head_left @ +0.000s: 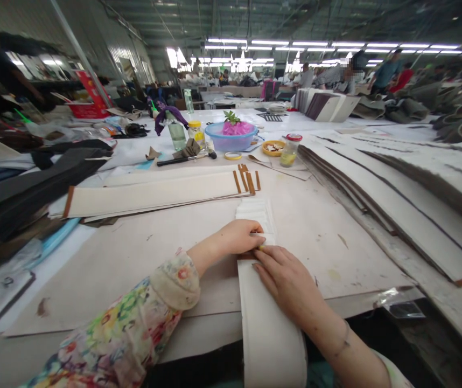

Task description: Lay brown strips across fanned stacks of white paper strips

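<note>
A long white strip (269, 323) with a brown band at its far end runs from the table over the front edge. At that end my left hand (241, 237) is closed, with thumb and fingertips pinched together; what lies between them is hidden. My right hand (285, 272) rests on the strip, fingers stretched out and lying across its brown end, their tips close to the left hand. Just beyond both hands lies a fanned stack of small white pieces (254, 209), partly covered by the left hand.
Cream strips with brown ends (154, 196) are piled at the back left. Larger white panels (408, 199) are stacked along the right. Farther back stand a blue basin (231, 141), a red-lidded jar (291, 151), a bottle (177, 133) and a black-handled tool (182, 159).
</note>
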### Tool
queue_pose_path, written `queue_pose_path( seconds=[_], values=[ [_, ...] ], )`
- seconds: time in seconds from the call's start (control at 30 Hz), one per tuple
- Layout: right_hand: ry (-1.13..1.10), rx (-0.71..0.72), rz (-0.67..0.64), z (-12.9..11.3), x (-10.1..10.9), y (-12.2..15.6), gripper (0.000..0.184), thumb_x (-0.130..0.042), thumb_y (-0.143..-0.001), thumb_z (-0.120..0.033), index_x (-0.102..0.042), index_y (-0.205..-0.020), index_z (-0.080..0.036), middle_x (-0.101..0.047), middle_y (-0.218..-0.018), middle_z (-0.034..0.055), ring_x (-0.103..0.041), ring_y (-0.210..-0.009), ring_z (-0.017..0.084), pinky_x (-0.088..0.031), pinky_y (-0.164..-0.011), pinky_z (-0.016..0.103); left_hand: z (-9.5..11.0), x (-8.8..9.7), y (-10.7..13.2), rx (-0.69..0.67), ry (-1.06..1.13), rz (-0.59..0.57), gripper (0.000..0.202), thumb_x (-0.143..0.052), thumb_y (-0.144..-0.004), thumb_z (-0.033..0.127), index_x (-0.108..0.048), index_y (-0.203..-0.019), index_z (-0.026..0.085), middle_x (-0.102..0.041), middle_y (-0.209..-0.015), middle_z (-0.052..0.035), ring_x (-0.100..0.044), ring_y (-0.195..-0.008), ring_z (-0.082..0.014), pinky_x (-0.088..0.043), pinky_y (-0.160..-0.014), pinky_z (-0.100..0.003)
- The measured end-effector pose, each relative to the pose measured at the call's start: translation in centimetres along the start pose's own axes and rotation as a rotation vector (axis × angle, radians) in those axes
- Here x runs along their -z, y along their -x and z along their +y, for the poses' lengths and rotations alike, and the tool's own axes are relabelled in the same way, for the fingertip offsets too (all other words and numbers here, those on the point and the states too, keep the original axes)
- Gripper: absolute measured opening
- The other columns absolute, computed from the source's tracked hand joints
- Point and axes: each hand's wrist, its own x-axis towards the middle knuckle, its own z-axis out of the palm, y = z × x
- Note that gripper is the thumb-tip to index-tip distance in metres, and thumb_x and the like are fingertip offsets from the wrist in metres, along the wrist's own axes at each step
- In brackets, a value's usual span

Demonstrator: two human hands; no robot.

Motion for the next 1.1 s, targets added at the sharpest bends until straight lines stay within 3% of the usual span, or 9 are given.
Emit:
queue_pose_path(
  seconds=[0.17,0.37,0.63,0.77,1.1],
  values=[
    [-0.029,-0.009,-0.008,-0.1,0.3,0.0,0.023,-0.041,-0.087,-0.022,-0.056,-0.103,-0.017,-0.06,-0.099,0.0097,-0.055,-0.092,0.022,-0.047,-0.081,0.039,-0.4,0.1,0.1,-0.027,0.052,-0.024,0.019,-0.05,-0.068,0.019,-0.061,-0.084,0.017,-0.065,-0.081,0.0011,-0.057,-0.071,-0.013,-0.042,-0.063,-0.021],
    [-0.05,-0.044,-0.038,-0.2,0.6,0.3,0.021,-0.049,-0.083,-0.025,-0.058,-0.101,-0.017,-0.06,-0.1,0.0094,-0.054,-0.094,0.023,-0.046,-0.084,0.04,-0.2,0.2,0.5,-0.037,-0.034,-0.018,0.021,-0.048,-0.066,0.018,-0.06,-0.085,0.017,-0.064,-0.082,-0.0007,-0.056,-0.073,-0.0156,-0.042,-0.064,-0.023],
    [-0.077,-0.044,0.024,-0.1,0.1,0.5,0.02,-0.047,-0.084,-0.026,-0.058,-0.099,-0.017,-0.06,-0.097,0.0092,-0.055,-0.093,0.021,-0.048,-0.081,0.038,-0.2,-0.8,0.2,-0.167,-0.093,0.096,0.021,-0.051,-0.075,0.022,-0.061,-0.093,0.016,-0.061,-0.091,-0.0041,-0.055,-0.085,-0.0174,-0.043,-0.077,-0.026],
    [-0.088,-0.061,0.017,-0.1,0.0,0.6,0.02,-0.047,-0.084,-0.025,-0.057,-0.099,-0.017,-0.061,-0.097,0.0091,-0.055,-0.093,0.022,-0.048,-0.081,0.039,0.2,-1.1,0.4,-0.216,-0.149,0.122,0.021,-0.049,-0.078,0.016,-0.06,-0.096,0.017,-0.058,-0.094,-0.0046,-0.052,-0.091,-0.0173,-0.041,-0.083,-0.027],
    [-0.109,-0.069,0.03,-0.2,0.0,0.6,0.018,-0.046,-0.085,-0.023,-0.057,-0.097,-0.017,-0.062,-0.096,0.0087,-0.055,-0.093,0.022,-0.044,-0.085,0.04,1.3,-1.4,1.0,-0.283,-0.352,0.074,0.018,-0.042,-0.083,0.014,-0.059,-0.086,0.016,-0.055,-0.085,-0.0049,-0.05,-0.082,-0.0176,-0.041,-0.076,-0.029]
  ],
)
